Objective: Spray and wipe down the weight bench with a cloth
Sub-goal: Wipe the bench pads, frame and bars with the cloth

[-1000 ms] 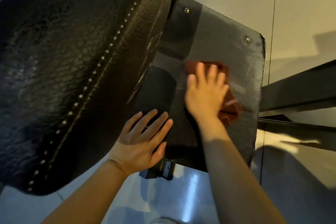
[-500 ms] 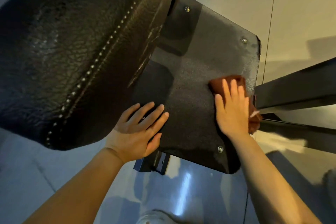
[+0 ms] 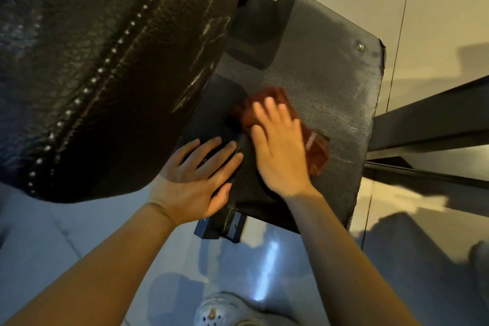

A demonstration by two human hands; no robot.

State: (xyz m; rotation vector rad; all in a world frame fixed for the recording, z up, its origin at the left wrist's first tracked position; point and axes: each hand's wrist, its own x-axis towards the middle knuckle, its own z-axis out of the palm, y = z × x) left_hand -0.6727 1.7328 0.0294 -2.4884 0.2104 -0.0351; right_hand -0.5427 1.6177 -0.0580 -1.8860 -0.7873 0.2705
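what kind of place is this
Probably a gym or home workout room: a studded black padded bench, a dark steel frame beside it, and a glossy tiled floor.

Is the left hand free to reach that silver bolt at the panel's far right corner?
Probably not easily: the left hand lies flat at the near edge, and the right hand with the cloth lies between it and the bolt.

The cloth (image 3: 267, 106) is rust-brown. The padded bench back (image 3: 105, 61) at 10 o'clock is glossy black with a line of silver studs, and the flat plate (image 3: 330, 92) is matte dark grey, finely speckled. At 6 o'clock, the shoe (image 3: 225, 309) is pale grey on glossy grey floor tiles (image 3: 66, 233).
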